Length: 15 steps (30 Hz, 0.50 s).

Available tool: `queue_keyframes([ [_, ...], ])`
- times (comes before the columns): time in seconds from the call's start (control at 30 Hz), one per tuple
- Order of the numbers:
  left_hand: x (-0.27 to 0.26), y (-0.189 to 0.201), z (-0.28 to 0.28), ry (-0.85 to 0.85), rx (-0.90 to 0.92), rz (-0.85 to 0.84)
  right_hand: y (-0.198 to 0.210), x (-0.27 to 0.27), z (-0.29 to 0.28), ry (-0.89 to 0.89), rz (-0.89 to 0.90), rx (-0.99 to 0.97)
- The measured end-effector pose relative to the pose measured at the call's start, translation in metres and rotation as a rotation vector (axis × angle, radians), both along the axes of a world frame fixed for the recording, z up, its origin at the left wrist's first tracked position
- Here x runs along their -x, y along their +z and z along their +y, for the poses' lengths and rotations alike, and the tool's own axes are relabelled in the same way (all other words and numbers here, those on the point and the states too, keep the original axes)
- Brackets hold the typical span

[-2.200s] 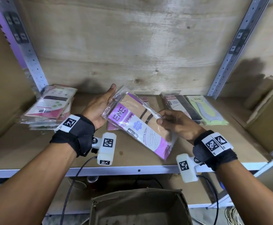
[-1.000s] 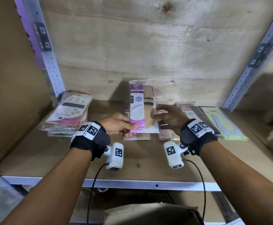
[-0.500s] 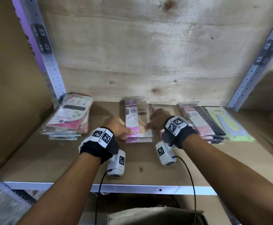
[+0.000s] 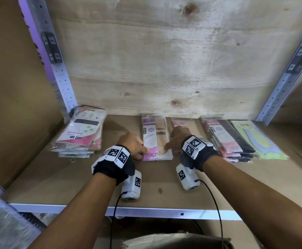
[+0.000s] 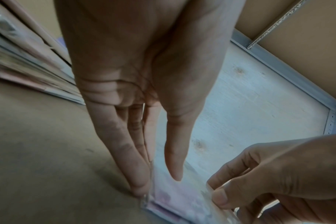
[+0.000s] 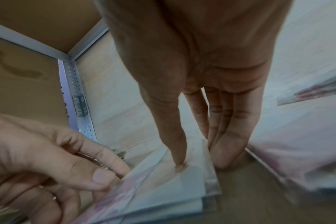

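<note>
Stocking packet (image 4: 154, 139) lies flat on top of small stack (image 4: 157, 158), middle of shelf (image 4: 74, 177), near back. Placing looks done; only squaring edges and letting go left.
Left hand (image 4: 131, 145): straight fingertips against packet's left edge, thumb over top.
Right hand (image 4: 178, 139): thumb pressing top, fingers along right edge. Neither hand closes round it.
Packet: glossy clear film, pink card insert, thin flat rectangle.
Shelf: matte brown board. Behind it, rough plywood back (image 4: 164, 60).

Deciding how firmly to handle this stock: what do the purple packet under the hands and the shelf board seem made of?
Purple packet: clear glossy plastic film over a printed card insert, judging by its sheen and see-through sealed edges; the beige contents are possibly fabric. Shelf board: matte brown pressed board, probably hardboard or MDF, since it shows a smooth surface without grain.
</note>
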<state>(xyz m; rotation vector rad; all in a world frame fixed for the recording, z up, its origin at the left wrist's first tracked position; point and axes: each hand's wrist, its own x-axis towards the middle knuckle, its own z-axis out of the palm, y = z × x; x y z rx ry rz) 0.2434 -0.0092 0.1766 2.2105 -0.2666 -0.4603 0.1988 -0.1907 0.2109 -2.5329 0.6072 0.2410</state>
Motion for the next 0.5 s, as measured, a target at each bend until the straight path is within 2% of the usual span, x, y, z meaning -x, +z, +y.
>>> queue_keyframes([
  [0.17,0.001,0.004,0.007,0.040,-0.014,-0.036,-0.003,-0.002,0.000,0.020,-0.009,0.044],
  [0.3,-0.004,0.022,0.033,0.171,0.049,-0.164,0.004,-0.008,0.005,0.118,-0.166,0.178],
  [0.43,-0.007,0.048,0.080,0.343,0.049,-0.356,0.014,-0.019,0.030,0.219,-0.234,0.106],
  [0.5,-0.007,0.053,0.100,0.432,-0.001,-0.436,0.014,-0.025,0.051,0.233,-0.245,-0.061],
])
